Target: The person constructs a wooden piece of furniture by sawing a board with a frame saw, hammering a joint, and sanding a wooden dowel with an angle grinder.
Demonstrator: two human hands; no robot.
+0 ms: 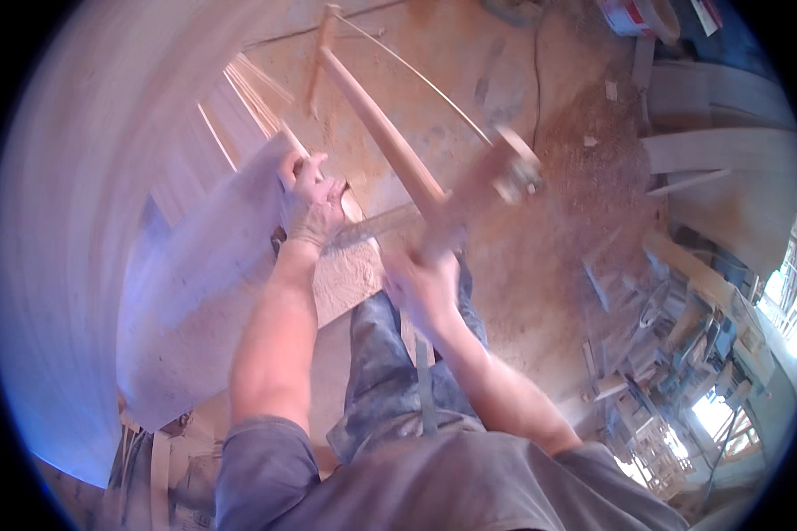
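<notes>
A wooden frame saw (385,133) reaches from the upper centre of the frame down to the middle, its long bar slanting down to the right. One crosspiece stands at the bar's upper end; the other, near the centre right, is smeared by motion blur. A thin pale line runs beside the bar between the two crosspieces.

The right hand (422,285), at the centre of the frame, is closed around the lower part of the blurred crosspiece, though the separate fingers are too blurred to make out. The left hand (314,202), left of centre, has its fingers bent over a small pale piece of wood (352,206); whether it grips or only presses, I cannot tell. Just below it lies a rough, pale, dusty surface (350,276).

A large pale board (208,283) fills much of the left of the frame, with thin wood strips (255,99) above it. The person's dark trousers (376,358) show at the lower centre, above a grey shirt (434,482). Brown floor (522,301) spreads right of centre, a white-and-red bucket (630,18) stands at the upper right, and broad boards (717,164) lie below it.
</notes>
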